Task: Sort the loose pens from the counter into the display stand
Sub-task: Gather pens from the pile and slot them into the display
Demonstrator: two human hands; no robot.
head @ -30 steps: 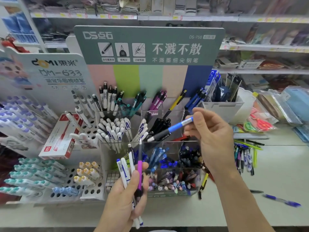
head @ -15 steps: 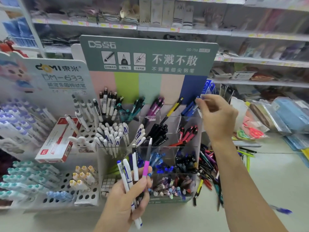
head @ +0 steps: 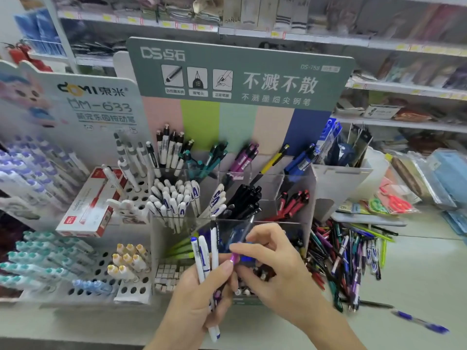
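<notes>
Sorting in progress, seen from the head camera. I read the left hand [head: 202,286] as curled round a small bundle of white-and-blue pens [head: 204,258], held upright near the front of the clear display stand [head: 309,198], with a purple pen [head: 234,257] among them. The right hand [head: 270,261] reaches across from the right, its thumb and forefinger pinching the purple pen's upper end; the other fingers are loosely bent (whether they also touch the bundle I cannot tell, since the frame is blurred there). The step in hand, as I judge it, is drawing the purple pen out of the bundle. The matching purple pens [head: 246,157] stand in a far-row compartment, between the teal pens [head: 212,157] on its left and a yellow pen [head: 274,160] on its right. The next move calls for a clean pull so the white pens stay put, then a reach over the nearer rows to that compartment. A large heap of loose pens [head: 346,258] lies on the counter [head: 417,274] right of the stand, so much of the task remains.
</notes>
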